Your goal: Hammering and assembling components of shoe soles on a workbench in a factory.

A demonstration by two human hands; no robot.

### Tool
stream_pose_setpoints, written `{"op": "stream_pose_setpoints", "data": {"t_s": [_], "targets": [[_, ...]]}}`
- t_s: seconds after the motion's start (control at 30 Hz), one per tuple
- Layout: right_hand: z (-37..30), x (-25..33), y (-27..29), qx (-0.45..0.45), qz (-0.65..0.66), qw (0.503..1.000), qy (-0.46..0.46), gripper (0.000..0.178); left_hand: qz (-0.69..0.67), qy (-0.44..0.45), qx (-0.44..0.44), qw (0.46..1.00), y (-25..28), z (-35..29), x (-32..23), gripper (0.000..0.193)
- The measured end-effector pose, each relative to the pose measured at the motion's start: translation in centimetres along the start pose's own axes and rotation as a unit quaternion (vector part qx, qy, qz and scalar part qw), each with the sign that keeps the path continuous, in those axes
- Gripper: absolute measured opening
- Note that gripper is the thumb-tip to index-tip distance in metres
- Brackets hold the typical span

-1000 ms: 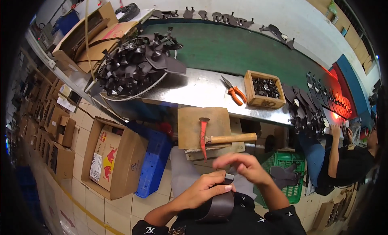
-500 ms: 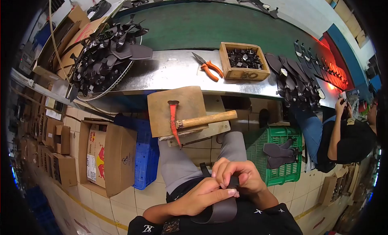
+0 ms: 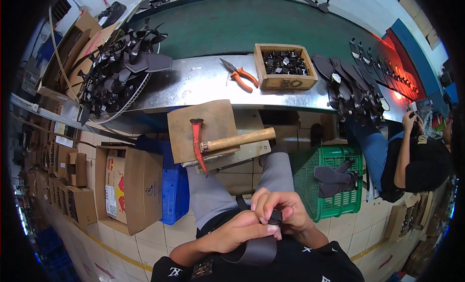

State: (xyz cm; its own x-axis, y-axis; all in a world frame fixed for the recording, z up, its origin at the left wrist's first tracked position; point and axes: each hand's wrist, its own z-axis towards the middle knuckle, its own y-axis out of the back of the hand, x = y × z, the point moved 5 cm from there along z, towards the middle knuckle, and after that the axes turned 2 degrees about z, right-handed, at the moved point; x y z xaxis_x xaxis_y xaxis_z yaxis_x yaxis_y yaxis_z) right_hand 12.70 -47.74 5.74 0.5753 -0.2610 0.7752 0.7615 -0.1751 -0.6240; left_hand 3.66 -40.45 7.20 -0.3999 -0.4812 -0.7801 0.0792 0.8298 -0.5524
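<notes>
Left hand [image 3: 242, 228] grips the strap [image 3: 260, 251], just over the shirt [image 3: 310, 265]; right hand [image 3: 286, 209] pinches the black piece [image 3: 275, 217]. Hands hide the contact, so misalignment could go unseen; weak pinch, piece could slip. Hammer [image 3: 227, 143] overhangs the board [image 3: 213, 112]: a bump could drop it.

Far, on the worktop [image 3: 193, 88], left to right: basket [image 3: 139, 94] of shoe parts [image 3: 114, 78], pliers [image 3: 238, 74], box [image 3: 286, 82] of fittings [image 3: 285, 63]. Nearer: hammer [image 3: 235, 140] on a board [image 3: 218, 118]; carton [image 3: 145, 182] and crate [image 3: 175, 199] to its left, second crate [image 3: 340, 204] to its right. Nearest: strip [image 3: 260, 250] in left hand [image 3: 242, 231] and right hand [image 3: 286, 209].
</notes>
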Motion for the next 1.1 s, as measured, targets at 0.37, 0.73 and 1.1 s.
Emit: {"op": "stream_pose_setpoints", "data": {"t_s": [0.37,0.73,1.1], "targets": [[0.9,-0.7,1.8,-0.063,-0.127,0.989,-0.038,0.062,-0.069,-0.081,-0.037,0.994,2.8,1.6,1.1,0.029],[-1.5,9.4,15.6,-0.391,-0.306,0.853,0.162,0.024,0.390,-0.384,-0.786,0.288,33.4,-16.8,-27.3,0.039],[-0.9,27.1,31.5,-0.482,-0.736,0.446,0.164,0.040,0.512,-0.038,-0.848,0.132,48.6,-22.2,-32.1,0.063]]}}
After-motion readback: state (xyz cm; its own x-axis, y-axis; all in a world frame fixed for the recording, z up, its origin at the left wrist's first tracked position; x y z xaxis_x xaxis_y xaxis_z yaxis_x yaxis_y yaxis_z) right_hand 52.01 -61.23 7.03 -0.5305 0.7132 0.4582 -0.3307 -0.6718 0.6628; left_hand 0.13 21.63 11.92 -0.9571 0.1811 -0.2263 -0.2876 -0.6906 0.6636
